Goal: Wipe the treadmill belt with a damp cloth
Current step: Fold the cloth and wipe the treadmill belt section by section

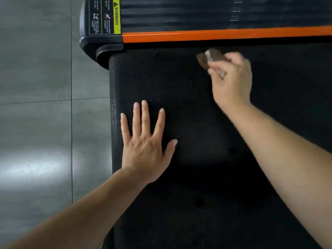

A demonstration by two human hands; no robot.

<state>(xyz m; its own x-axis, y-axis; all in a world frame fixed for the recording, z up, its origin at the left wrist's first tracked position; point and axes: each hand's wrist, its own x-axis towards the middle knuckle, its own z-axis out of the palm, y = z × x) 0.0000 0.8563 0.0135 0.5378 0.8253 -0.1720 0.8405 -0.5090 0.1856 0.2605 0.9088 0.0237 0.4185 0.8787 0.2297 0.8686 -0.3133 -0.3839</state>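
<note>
The black textured treadmill belt [194, 108] fills the middle and right of the view. My left hand [145, 141] lies flat on it near its left edge, palm down, fingers spread, holding nothing. My right hand [233, 78] is further up the belt, close to the orange strip, and grips a small bunched brown cloth [209, 57]. The cloth sticks out to the left of my fingers and is blurred; it appears to touch the belt.
An orange strip [215, 35] and a ribbed black motor cover [197, 13] border the belt at the top. A yellow warning label [116, 15] sits at the cover's left end. Grey tiled floor [45, 105] lies to the left of the treadmill.
</note>
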